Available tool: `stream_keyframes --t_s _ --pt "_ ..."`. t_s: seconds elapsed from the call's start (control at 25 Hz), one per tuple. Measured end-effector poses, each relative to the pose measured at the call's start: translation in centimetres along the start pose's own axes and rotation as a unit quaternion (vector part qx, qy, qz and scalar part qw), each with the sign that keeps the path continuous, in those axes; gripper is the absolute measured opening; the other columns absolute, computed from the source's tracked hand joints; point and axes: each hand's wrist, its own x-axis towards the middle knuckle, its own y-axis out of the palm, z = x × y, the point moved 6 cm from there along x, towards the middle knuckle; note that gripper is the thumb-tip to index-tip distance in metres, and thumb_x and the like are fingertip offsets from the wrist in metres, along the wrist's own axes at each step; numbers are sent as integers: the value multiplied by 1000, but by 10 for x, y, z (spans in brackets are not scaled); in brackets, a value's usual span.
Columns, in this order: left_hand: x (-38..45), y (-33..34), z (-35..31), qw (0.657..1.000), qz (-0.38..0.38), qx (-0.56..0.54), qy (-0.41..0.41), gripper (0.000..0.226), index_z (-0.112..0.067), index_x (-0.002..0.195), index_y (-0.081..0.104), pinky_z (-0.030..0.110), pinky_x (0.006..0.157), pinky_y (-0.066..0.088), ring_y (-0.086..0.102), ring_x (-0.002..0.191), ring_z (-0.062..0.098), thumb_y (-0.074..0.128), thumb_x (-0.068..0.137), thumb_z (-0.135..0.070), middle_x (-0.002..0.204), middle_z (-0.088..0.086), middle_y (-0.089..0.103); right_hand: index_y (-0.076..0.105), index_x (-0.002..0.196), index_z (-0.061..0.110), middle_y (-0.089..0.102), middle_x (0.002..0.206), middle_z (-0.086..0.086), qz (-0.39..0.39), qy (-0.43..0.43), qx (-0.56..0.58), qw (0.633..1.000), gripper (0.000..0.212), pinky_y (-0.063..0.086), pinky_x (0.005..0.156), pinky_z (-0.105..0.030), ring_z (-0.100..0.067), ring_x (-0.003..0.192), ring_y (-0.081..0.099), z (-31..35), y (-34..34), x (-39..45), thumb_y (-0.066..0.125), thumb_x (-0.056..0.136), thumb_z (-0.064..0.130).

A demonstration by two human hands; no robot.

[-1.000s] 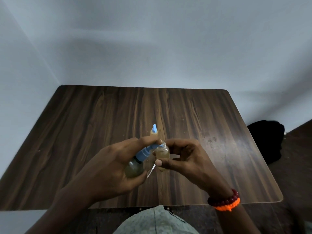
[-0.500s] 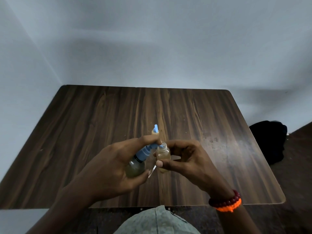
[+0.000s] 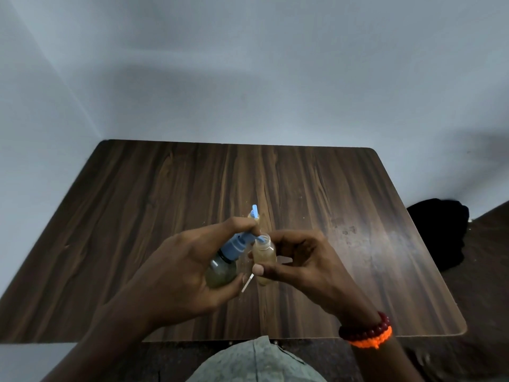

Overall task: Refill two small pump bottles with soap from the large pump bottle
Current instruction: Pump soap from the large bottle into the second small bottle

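Note:
My left hand grips the large pump bottle, a clear bottle of yellowish soap with a blue pump head, tilted to the right. My forefinger rests on the pump head. Its blue nozzle sits at the open mouth of a small bottle of amber soap, held upright in my right hand between thumb and fingers. Behind both hands a second small bottle with a blue pump top stands on the table. A thin white tube shows below, between my hands; whether it lies on the table I cannot tell.
The dark wooden table stands in a corner against grey walls. A black bundle lies on the floor to the right of the table. My right wrist wears a red and orange bracelet.
Both hands and the two held bottles stay almost still. My left forefinger has pressed slightly lower on the pump head.

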Motion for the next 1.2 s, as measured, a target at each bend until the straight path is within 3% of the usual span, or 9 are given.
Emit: stream_keyframes --t_s 0.16,0.4,0.52,0.68,0.84,0.96,1.04,1.12,1.2 --pt "-1 3 5 999 22 -46 -12 74 -53 147 32 30 67 64 72 75 8 72 85 -52 103 -13 71 75 117 12 79 113 -10 -7 1 6 1000 37 63 85 -61 -29 105 77 0 -4 3 83 84 25" --pt "4 0 5 1000 -19 -20 11 58 -46 136 44 21 61 58 68 74 2 73 86 -50 96 -28 63 76 114 17 79 111 -10 1 -7 -6 1000 34 63 82 -61 -30 102 77 0 -2 5 84 83 29" --pt "4 3 14 999 -7 -53 7 77 -52 146 33 23 76 62 71 95 2 78 83 -53 117 -33 61 76 114 13 79 112 -10 -6 -3 1 1000 33 62 87 -63 -29 105 77 -2 -5 8 84 84 24" --pt "0 9 29 994 -25 -101 -17 110 -53 158 14 5 98 49 59 124 -6 85 74 -55 135 -40 48 77 114 12 80 112 -8 -9 5 -4 1000 30 62 90 -61 -28 107 76 -3 -9 11 85 85 16" --pt "1 15 60 986 -36 -156 -55 103 -37 155 32 23 96 58 68 113 12 89 70 -51 125 -22 57 76 114 9 80 112 -9 -4 9 -18 1000 30 62 90 -59 -27 107 76 -6 -7 14 84 85 12" --pt "5 24 91 980 -49 -176 -85 100 -19 146 48 22 103 55 65 121 5 88 66 -64 136 -36 51 76 114 10 79 114 -8 -12 12 -20 1000 31 63 90 -56 -26 108 76 -7 -10 16 84 84 16" --pt "5 35 116 976 -63 -173 -120 96 -17 139 57 21 104 55 64 124 1 90 62 -62 144 -42 47 77 113 11 80 114 -9 -21 19 -7 1000 30 65 87 -55 -27 107 77 -10 -15 14 84 84 16" --pt "5 47 144 971 -63 -172 -154 100 -15 140 58 31 105 57 66 122 3 91 59 -64 135 -49 49 78 112 12 80 114 -9 -35 24 -1 999 29 65 86 -53 -28 107 77 -13 -18 12 85 84 14" --pt "10 63 169 968 -35 -171 -179 101 -22 146 54 37 105 57 69 118 7 94 60 -56 129 -36 62 78 112 14 80 114 -8 -43 34 3 998 30 65 85 -54 -28 108 77 -16 -19 11 85 83 18"
